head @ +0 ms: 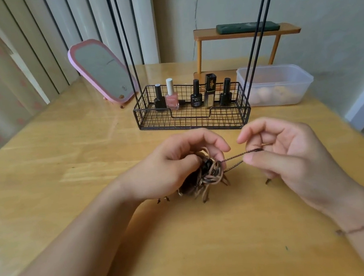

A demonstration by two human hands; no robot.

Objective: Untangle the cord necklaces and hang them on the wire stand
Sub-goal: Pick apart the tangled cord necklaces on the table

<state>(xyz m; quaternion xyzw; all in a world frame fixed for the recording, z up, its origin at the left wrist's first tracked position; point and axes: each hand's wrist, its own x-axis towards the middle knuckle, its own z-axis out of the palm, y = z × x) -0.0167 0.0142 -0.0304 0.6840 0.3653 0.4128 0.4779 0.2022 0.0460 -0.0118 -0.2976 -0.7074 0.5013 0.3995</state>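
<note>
A tangled bundle of cord necklaces (pixel 211 175), tan, brown and black, sits just above the wooden table (pixel 67 162) at the centre. My left hand (pixel 179 164) grips the bundle from the left, fingers curled over its top. My right hand (pixel 289 149) pinches a loop of dark braided cord (pixel 234 157) drawn out to the right of the bundle. A few cord ends lie on the table under both hands. The black wire stand (pixel 193 114) stands right behind my hands; its tall rods run up out of view, hooks barely showing at the top edge.
Several nail polish bottles (pixel 195 94) stand in the stand's basket. A pink-framed mirror (pixel 103 72) leans at the back left. A clear plastic tub (pixel 276 84) sits at the back right, before a small wooden shelf (pixel 246 33) bearing a dark object.
</note>
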